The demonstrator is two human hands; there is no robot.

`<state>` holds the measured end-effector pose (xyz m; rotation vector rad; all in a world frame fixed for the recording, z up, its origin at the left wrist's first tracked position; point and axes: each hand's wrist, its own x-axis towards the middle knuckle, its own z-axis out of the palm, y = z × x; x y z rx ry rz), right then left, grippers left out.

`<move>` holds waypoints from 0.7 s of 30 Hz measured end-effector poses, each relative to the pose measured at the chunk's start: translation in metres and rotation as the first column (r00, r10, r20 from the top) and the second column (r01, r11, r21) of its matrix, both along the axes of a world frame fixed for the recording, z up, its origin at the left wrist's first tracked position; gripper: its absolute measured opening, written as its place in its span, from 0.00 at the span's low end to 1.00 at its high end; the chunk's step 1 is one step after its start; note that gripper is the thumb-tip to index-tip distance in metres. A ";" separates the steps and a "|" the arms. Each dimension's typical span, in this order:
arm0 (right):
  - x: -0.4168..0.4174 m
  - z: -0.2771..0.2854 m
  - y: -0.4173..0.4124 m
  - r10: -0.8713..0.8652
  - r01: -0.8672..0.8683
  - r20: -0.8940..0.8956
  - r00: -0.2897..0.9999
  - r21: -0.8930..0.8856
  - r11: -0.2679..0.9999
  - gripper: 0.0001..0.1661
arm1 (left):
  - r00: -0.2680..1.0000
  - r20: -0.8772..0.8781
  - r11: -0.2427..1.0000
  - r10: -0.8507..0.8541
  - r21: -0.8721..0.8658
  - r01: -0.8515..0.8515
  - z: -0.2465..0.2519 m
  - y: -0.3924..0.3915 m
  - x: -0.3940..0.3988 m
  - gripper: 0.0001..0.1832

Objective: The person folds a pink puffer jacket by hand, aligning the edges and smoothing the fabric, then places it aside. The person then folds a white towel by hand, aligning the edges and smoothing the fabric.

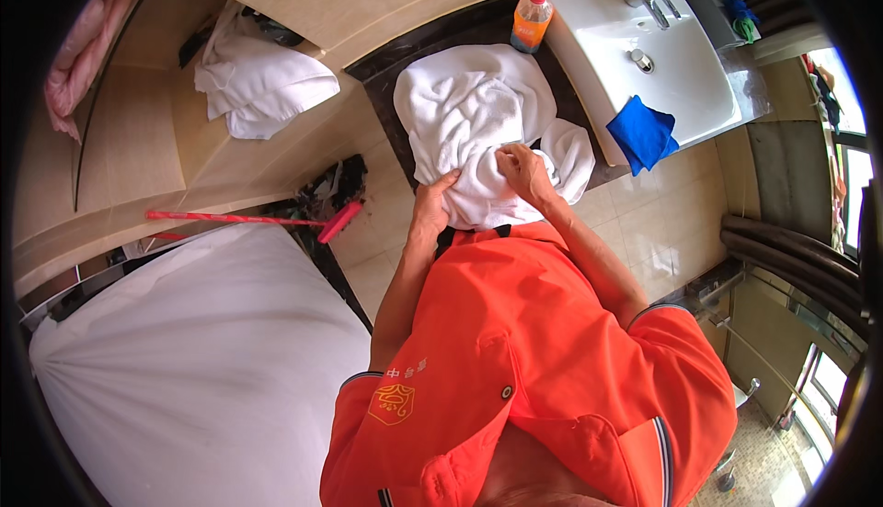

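A crumpled white terry towel [476, 107] lies over the dark stone counter and hangs down its front, close to my waist. My left hand [433, 202] grips the towel's left edge, thumb on top. On the right, my right hand [526, 174] has its fingers curled into the cloth, pinching a fold. A bunched white cloth part [569, 155] spreads to the right of that hand; I cannot tell whether it belongs to the same towel. The fingertips of both hands are partly hidden by fabric.
Right of the towel stands a white washbasin [690, 86] with a chrome faucet [652, 3] and a blue cloth [643, 134] over its front rim. Behind is an orange drink bottle [532, 22]. At left are a white-sheeted bed [207, 369], a pink broom [338, 223] and white towels [262, 79].
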<state>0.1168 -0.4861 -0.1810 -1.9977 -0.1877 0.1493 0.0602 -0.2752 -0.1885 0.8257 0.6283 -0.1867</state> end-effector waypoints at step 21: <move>0.030 0.023 -0.049 0.457 0.322 -0.447 0.769 0.888 0.328 0.22 | 0.967 -0.192 0.982 0.171 0.114 -0.151 -0.027 0.014 -0.007 0.29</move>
